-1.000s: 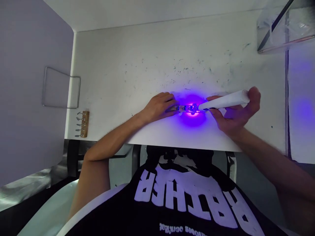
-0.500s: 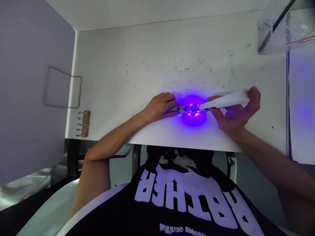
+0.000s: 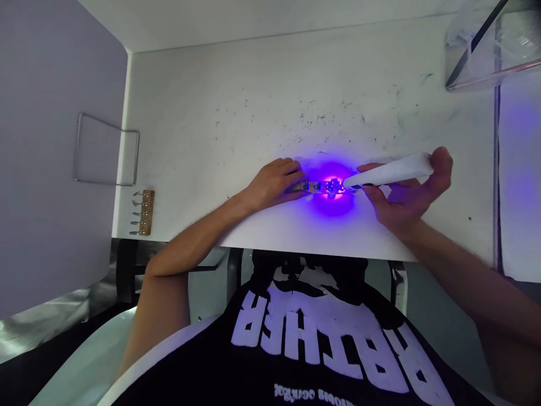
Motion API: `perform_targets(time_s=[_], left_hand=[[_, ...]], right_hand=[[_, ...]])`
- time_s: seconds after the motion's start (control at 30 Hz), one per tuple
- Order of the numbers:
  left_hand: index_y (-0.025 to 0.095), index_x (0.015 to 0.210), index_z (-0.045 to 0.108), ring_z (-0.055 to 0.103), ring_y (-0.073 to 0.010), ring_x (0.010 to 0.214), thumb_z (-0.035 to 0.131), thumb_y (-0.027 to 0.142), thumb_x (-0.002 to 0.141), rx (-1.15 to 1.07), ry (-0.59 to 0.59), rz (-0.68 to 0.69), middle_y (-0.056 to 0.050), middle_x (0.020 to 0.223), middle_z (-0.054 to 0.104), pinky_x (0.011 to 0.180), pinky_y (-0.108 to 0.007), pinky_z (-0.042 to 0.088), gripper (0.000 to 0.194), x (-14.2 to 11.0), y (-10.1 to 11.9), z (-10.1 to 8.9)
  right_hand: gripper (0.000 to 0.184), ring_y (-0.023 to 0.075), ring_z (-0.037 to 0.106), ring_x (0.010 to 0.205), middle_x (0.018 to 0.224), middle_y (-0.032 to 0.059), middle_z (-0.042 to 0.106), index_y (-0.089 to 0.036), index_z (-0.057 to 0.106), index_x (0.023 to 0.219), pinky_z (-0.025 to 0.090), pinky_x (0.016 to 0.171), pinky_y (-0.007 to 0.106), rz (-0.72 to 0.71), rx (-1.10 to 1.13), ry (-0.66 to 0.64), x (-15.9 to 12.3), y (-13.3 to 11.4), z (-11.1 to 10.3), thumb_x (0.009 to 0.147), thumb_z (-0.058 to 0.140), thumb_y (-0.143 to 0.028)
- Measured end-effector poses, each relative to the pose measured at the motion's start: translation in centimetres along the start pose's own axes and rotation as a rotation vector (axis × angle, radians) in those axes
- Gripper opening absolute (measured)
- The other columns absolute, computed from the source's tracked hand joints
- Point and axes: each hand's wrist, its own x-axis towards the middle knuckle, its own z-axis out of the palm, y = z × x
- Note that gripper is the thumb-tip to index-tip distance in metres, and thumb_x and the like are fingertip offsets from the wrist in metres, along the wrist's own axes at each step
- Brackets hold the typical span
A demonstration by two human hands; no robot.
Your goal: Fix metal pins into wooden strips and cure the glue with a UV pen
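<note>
Strip (image 3: 313, 186), long axis sideways, is clamped by left hand (image 3: 271, 181). White lamp (image 3: 389, 171) is clamped by right hand (image 3: 401, 208), near strip's right end.

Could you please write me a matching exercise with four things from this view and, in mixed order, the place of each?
1. White wand
2. Wooden block
3. Left hand
4. Wire frame

A. At one end of the slim strip
B. Near the table's left front corner
C. Overlapping the table's left edge in this view
D. Slanting across the right hand, beside the purple glow

Pairs: 1-D, 2-B, 3-A, 4-C.
</note>
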Motion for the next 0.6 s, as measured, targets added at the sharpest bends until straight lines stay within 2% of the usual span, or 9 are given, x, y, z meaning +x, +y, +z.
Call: perform_targets(time_s=[0.1,0.2,0.3,0.4,0.6], left_hand=[[0.018,0.112,0.069,0.058,-0.0133,0.080,0.063,0.049,0.100,-0.011,0.012,0.004,-0.004,0.094,0.068,0.071,-0.027,0.044,0.034,0.0,0.0,0.1],[0.017,0.111,0.069,0.058,-0.0134,0.080,0.064,0.048,0.100,-0.014,0.023,0.011,-0.004,0.094,0.068,0.072,-0.027,0.045,0.033,0.1,0.1,0.1],[0.017,0.110,0.069,0.058,-0.0134,0.078,0.065,0.047,0.099,-0.004,0.044,0.026,-0.004,0.093,0.068,0.071,-0.026,0.045,0.032,0.1,0.1,0.1],[0.017,0.109,0.069,0.058,-0.0135,0.077,0.065,0.047,0.099,0.005,0.057,0.036,-0.004,0.092,0.068,0.069,-0.026,0.045,0.032,0.2,0.1,0.0],[0.018,0.110,0.069,0.059,-0.0136,0.080,0.063,0.049,0.100,0.006,0.022,0.010,-0.004,0.093,0.069,0.072,-0.027,0.045,0.033,0.1,0.2,-0.1]], right_hand=[[0.113,0.0205,0.075,0.093,0.136,0.0067,0.060,-0.041,0.015,0.161,0.070,0.087,0.044,-0.038,-0.033,0.047,-0.9,1.5,-0.1,0.075,0.087,-0.045],[0.116,0.0213,0.075,0.091,0.137,0.0083,0.059,-0.040,0.015,0.161,0.070,0.086,0.047,-0.015,-0.043,0.086,-1.6,2.5,0.0,0.072,0.088,-0.053],[0.117,0.0214,0.075,0.094,0.138,0.0087,0.059,-0.039,0.015,0.161,0.070,0.087,0.046,-0.022,-0.035,0.083,-1.7,2.5,0.1,0.071,0.088,-0.054],[0.116,0.0228,0.076,0.095,0.132,0.0061,0.062,-0.041,0.017,0.161,0.070,0.086,0.046,-0.050,0.003,0.078,-1.3,2.2,0.1,0.070,0.089,-0.054],[0.116,0.0220,0.076,0.092,0.128,0.0050,0.064,-0.041,0.017,0.161,0.071,0.085,0.044,-0.060,0.020,0.048,-0.7,1.7,0.2,0.071,0.089,-0.049]])
